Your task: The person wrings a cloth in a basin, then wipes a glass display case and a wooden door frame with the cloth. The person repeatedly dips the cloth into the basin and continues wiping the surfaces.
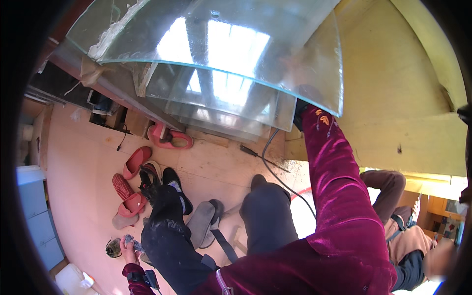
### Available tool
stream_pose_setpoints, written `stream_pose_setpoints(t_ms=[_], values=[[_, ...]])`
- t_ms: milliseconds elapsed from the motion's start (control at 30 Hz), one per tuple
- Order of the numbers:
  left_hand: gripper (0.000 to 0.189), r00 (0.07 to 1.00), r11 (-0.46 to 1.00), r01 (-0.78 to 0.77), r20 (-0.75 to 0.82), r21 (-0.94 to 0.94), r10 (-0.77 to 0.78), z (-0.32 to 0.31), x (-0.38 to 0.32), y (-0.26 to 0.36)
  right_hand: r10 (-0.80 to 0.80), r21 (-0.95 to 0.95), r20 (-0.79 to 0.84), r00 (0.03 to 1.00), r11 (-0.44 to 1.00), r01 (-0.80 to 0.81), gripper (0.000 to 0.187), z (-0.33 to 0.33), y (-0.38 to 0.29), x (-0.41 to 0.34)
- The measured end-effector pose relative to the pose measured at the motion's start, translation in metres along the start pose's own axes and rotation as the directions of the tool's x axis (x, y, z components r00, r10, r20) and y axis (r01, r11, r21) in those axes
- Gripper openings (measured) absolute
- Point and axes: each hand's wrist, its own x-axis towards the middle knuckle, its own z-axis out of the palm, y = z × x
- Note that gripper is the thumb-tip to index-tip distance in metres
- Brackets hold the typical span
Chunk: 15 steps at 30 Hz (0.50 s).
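Observation:
My left hand (128, 252) hangs low beside my knee, its fingers around a fuzzy grey-blue cloth or pad (134, 243). A dark crumpled object (113, 247) lies on the floor just beyond it. My right sleeve reaches up behind the clear edge of the upper glass shelf (221, 68); my right hand (295, 70) is only a faint blur through the glass, so its fingers cannot be made out. Lower glass panes (221, 110) show under that shelf. White residue (114, 31) streaks the glass at upper left.
Red slippers (137, 162), grey slippers (202, 224) and dark shoes lie around my feet. A screwdriver (249, 150) rests on the floor near a grey cable (271, 169). A yellow wooden panel (391, 88) stands at right. Another person (409, 236) is at lower right.

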Motion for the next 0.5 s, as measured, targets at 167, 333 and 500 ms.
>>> stream_pose_setpoints(t_ms=[167,333,500], values=[[0.048,0.999,0.996,-0.023,0.047,-0.081,0.027,-0.011,-0.002,-0.017,0.153,0.687,0.352,0.924,0.628,-0.366,0.022,-0.024,-0.058,-0.057],[0.047,0.994,0.987,-0.052,0.09,-0.15,0.066,-0.028,0.0,-0.036,-0.095,0.636,0.346,0.933,0.755,-0.159,0.021,-0.123,-0.174,-0.092],[0.049,0.996,0.978,-0.057,0.054,-0.203,0.069,-0.043,-0.003,-0.051,-0.366,0.335,0.463,0.807,0.915,0.223,0.033,-0.182,-0.243,-0.118]])
